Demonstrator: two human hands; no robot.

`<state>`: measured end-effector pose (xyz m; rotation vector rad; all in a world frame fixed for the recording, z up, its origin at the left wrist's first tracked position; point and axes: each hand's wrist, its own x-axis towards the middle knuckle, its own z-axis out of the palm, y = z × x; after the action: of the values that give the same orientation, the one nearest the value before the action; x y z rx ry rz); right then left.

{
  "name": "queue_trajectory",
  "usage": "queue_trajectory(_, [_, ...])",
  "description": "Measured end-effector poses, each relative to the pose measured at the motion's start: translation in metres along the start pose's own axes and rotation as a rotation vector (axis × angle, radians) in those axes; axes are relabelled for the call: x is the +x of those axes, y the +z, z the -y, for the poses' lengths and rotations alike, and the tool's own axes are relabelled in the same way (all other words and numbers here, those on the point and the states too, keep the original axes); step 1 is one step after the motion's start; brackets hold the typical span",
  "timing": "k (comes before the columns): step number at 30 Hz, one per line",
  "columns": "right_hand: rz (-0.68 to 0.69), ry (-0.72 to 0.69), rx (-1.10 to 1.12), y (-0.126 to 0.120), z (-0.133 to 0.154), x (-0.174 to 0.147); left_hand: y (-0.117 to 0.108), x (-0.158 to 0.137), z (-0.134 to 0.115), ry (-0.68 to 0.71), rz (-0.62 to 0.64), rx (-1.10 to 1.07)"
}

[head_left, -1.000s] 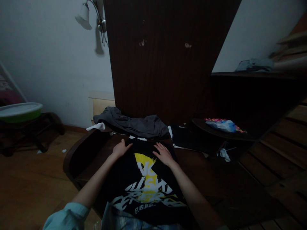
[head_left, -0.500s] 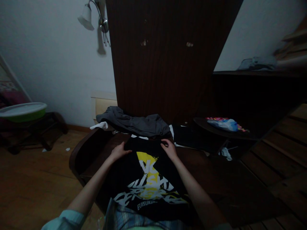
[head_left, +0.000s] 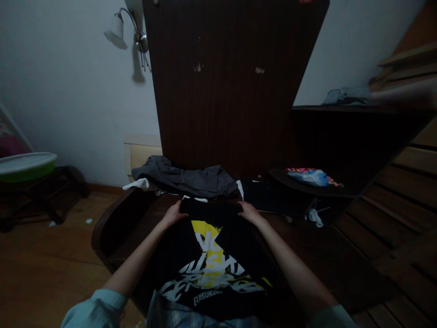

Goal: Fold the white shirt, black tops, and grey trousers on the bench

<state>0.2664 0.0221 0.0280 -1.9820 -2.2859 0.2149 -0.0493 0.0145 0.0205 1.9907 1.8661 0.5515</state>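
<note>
A black T-shirt (head_left: 232, 259) with a yellow and white print lies spread out before me on dark brown wooden furniture. My left hand (head_left: 175, 213) grips its far left corner, thumb on top and the other fingers round the edge. At the far right corner, my right hand (head_left: 251, 212) pinches the cloth between thumb and fingers; its fingertips are hard to make out against the dark fabric. Just beyond the shirt's far edge lies a crumpled dark grey garment (head_left: 198, 181). Plaid blue cloth (head_left: 184, 316) shows at the shirt's near edge.
A tall dark panel (head_left: 221, 100) rises behind the garments. To the right, a rounded shelf (head_left: 290, 180) bears a plastic bag (head_left: 312, 177). A green basin (head_left: 29, 171) stands on a low stool at left. The wooden armrest (head_left: 105, 223) curves at the left.
My right hand has moved a little to the right, so my hands are farther apart along the shirt's far edge. The view has shifted slightly, too.
</note>
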Motion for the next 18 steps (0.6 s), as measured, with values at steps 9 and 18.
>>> queue_trajectory(9, [0.070, 0.025, -0.079, -0.017, 0.013, 0.002, 0.003, -0.010, 0.000, 0.165, -0.081, -0.105])
queue_trajectory(18, [-0.116, 0.060, -0.141, -0.057, 0.025, -0.013, -0.004, -0.009, -0.002, 0.365, -0.389, -0.111])
